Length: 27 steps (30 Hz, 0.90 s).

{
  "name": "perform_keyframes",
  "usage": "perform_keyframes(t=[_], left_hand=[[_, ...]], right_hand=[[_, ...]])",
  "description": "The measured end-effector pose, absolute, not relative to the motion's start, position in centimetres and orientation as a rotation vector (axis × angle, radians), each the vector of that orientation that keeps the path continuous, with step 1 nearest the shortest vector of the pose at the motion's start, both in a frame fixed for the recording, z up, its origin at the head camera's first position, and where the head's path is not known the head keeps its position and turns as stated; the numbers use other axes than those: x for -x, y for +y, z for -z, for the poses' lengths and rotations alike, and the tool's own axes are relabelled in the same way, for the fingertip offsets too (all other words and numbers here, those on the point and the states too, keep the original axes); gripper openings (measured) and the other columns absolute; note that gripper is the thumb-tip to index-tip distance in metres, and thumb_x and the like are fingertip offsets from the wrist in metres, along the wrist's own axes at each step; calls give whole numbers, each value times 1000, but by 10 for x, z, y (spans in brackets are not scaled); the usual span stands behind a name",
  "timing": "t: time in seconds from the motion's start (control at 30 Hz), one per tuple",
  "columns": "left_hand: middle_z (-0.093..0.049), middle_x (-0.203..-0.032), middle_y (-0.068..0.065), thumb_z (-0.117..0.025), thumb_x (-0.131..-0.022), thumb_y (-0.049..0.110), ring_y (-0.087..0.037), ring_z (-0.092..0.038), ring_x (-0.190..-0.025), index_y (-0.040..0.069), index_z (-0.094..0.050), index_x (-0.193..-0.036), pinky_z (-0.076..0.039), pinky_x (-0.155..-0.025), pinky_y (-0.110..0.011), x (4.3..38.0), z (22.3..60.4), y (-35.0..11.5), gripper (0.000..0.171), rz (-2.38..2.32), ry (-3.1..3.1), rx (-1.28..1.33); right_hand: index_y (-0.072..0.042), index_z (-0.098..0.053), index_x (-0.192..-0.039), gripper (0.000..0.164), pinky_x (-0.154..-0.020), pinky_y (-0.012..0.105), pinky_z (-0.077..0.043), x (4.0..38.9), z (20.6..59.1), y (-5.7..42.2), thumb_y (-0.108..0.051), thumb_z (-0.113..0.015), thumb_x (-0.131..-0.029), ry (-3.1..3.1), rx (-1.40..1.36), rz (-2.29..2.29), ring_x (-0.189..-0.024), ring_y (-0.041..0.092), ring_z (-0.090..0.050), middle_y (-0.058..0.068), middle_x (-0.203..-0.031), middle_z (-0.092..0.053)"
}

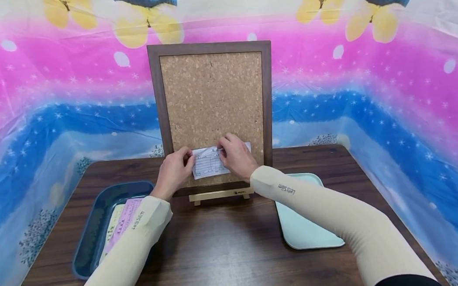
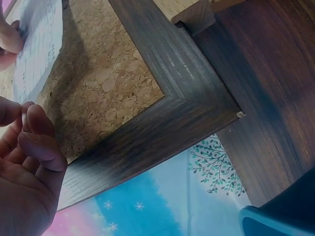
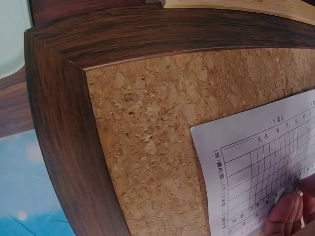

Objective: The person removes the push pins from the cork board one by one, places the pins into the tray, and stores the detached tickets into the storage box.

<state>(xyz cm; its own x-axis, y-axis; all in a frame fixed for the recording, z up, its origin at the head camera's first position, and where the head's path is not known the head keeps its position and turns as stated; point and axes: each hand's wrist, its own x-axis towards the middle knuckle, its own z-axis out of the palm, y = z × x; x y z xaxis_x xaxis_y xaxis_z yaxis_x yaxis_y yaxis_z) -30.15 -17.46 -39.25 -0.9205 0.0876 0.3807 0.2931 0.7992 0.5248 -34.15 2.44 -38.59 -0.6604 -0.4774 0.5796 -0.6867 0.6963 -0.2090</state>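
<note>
A white printed receipt slip [image 1: 207, 164] with ruled lines lies against the lower part of a framed cork board [image 1: 214, 98]. My left hand [image 1: 175, 170] pinches the slip's left edge between thumb and fingertips; in the left wrist view, that hand [image 2: 29, 167] is at the slip's edge, and the slip [image 2: 37, 54] casts a shadow on the cork. My right hand [image 1: 237, 155] has curled fingers and thumb at the slip's upper middle, in front of the paper. Whatever lies between those right fingertips [image 3: 283, 214] is hidden.
The board leans on a small wooden easel [image 1: 220, 195] on a dark wood table [image 1: 219, 248]. To the left, a dark blue tray [image 1: 82, 252] holds yellow and pink slips [image 1: 123, 217]. A pale green tray [image 1: 309, 225] stands to the right, partly under my right forearm.
</note>
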Motion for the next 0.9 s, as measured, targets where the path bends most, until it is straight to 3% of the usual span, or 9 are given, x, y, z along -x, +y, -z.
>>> perform_keyframes(t=[0.47, 0.9], left_hand=[[-60, -76, -5, -56, -96, 20, -19, -52, -60, 8, -60, -90, -40, -55, -34, 300, 392, -174, 13, 815, -2659, 285], [-59, -79, -5, -56, -95, 19, -20, -52, -65, 8, -60, -89, -41, -58, -35, 300, 391, -173, 13, 798, -2633, 283]], right_hand=[[-9, -61, -83, 3, -66, 27, -43, 338, 385, 16, -9, -64, -81, -2482, -734, -557, -73, 14, -51, -1, -81, -50], [-8, -61, -85, 4, -64, 25, -43, 341, 386, 23, -10, -60, -82, -2474, -818, -603, -72, 12, -51, -1, -82, -51]])
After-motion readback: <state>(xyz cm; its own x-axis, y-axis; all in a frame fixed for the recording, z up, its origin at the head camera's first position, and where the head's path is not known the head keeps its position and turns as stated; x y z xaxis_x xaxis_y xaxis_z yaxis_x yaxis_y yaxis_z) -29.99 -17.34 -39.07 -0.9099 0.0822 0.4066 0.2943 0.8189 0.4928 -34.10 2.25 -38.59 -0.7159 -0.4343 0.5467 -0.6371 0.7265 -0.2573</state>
